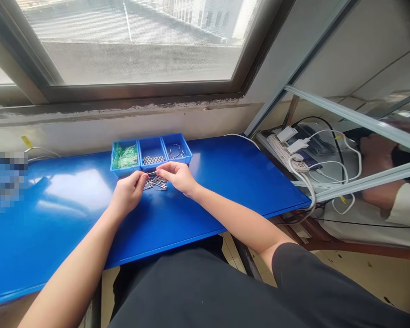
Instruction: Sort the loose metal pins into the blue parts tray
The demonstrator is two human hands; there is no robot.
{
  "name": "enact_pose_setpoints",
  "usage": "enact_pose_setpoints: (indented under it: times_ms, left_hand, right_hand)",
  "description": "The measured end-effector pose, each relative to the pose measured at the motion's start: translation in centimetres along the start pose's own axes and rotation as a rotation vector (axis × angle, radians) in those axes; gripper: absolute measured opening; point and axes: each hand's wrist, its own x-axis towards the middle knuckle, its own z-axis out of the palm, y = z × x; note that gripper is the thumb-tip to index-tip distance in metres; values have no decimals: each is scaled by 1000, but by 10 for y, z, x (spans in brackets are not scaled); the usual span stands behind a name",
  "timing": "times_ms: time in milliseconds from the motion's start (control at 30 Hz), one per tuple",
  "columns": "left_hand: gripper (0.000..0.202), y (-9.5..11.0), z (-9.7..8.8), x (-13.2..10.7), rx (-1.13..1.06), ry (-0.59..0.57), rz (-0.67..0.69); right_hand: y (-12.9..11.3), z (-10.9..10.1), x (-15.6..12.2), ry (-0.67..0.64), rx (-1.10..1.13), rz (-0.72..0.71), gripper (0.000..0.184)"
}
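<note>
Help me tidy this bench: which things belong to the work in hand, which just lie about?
In hand: pile of small silver metal pins, at left hand and right hand; three blue plastic bins.
Lying about: white power strip; white cables.

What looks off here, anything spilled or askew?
Nothing damaged. Small metal pins lie loose on the blue table in front of the bins, between left hand and right hand, not binned. White cables by the power strip are tangled.

Black short sleeve (pixel 314 282) on right arm — black clothing (pixel 191 291) over lap; left hand (pixel 128 193), right hand (pixel 178 176) bare.
</note>
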Motion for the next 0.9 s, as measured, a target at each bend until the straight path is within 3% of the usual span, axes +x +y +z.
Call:
enact_pose_setpoints:
  times_ms: [233,367,533,700,900]
  left_hand:
    - [32,1,0,0,13,6,-3]
    - [33,0,1,0,14,-1,4]
    - [32,0,1,0,17,-13,8]
    - [33,0,1,0,21,-24,14]
    - [32,2,1,0,22,-26,18]
  right_hand:
    - [-7,-8,7,163,93,114,27]
    - [-12,-13,10,296,113,85,19]
    - [-14,-16,12,290,107,45,37]
    - [-12,-19,10,134,-232,68,16]
    - [-8,-22,6,47,-820,-143,17]
